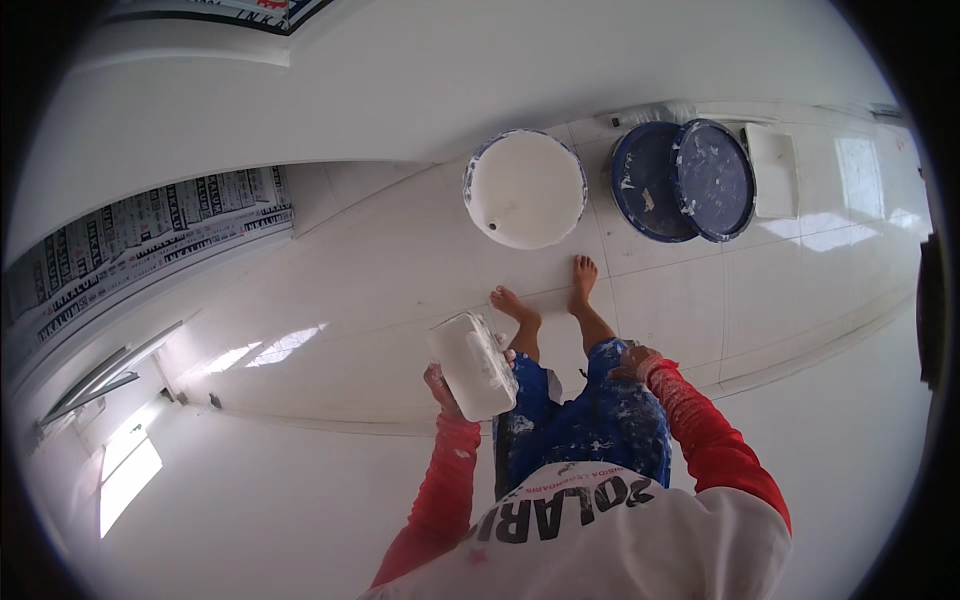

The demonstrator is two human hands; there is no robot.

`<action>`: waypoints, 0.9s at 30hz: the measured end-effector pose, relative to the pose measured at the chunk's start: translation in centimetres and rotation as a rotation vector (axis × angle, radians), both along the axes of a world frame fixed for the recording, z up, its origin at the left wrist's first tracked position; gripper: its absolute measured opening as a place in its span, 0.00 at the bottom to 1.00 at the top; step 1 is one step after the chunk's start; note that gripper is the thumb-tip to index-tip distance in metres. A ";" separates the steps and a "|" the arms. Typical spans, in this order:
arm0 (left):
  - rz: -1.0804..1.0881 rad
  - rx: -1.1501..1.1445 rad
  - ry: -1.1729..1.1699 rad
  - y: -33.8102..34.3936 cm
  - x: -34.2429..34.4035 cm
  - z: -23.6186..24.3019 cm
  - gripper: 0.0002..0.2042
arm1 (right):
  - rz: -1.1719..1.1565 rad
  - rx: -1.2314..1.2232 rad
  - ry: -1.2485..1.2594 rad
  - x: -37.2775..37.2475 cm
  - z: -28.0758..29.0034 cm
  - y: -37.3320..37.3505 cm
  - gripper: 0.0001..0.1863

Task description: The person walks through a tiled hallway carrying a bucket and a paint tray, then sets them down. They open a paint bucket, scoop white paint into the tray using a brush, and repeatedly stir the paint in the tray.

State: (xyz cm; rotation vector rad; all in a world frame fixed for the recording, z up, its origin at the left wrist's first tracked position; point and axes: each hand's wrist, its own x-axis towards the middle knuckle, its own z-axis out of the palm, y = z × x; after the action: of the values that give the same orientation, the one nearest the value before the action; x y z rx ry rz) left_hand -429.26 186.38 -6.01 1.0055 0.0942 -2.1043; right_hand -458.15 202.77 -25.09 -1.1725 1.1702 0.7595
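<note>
Head view, looking straight down past the chest to a white tiled floor (380, 260).

Left hand (445, 385): raised in front of the body, fingers (434, 380) wrapped around the underside of a white rectangular block (472, 364) — looks like a paint-caked sponge or pad, exact kind not readable. Grip closed on it; block tilted, long side running away from the wrist, fingertips showing at its far edge.

Right hand (635, 362): down at the right thigh, resting against blue paint-spattered shorts (590, 420). Fingers curled in, nothing visible between them; whether fully closed cannot be told from this angle.

Beyond the left fingers, well apart: round bucket (525, 188) filled with white paint, blue rim. Beyond the right fingers, further out: two dark blue round lids or tubs (680, 180) overlapping one another, spattered white — just beside them, on the far side from the bucket, a white flat rectangular tray (772, 170).

Between the hands and the bucket: two bare feet (550, 295) on the tiles, toes pointing toward the bucket.

Red long sleeves (700, 420) on both arms, speckled with white. White wall at left with printed paper taped along a window frame (150, 250).
</note>
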 end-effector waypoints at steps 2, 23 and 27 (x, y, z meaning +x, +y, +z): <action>0.042 -0.004 0.014 0.0 0.9 -0.2 0.42 | -0.033 -0.090 0.051 2.3 4.1 0.5 0.23; -0.076 -0.024 -0.038 -7.5 14.1 -7.8 0.38 | -0.576 0.133 -1.404 27.3 10.3 -4.1 0.21; -0.051 -0.016 -0.070 -7.4 12.3 -10.2 0.39 | -0.462 0.080 -1.227 22.6 10.2 -5.1 0.19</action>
State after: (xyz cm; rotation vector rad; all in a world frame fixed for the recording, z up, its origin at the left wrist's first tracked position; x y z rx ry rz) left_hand -417.01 178.94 -16.24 1.0811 0.0168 -2.1105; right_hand -435.52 197.63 -14.90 -0.9615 0.3133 -0.2974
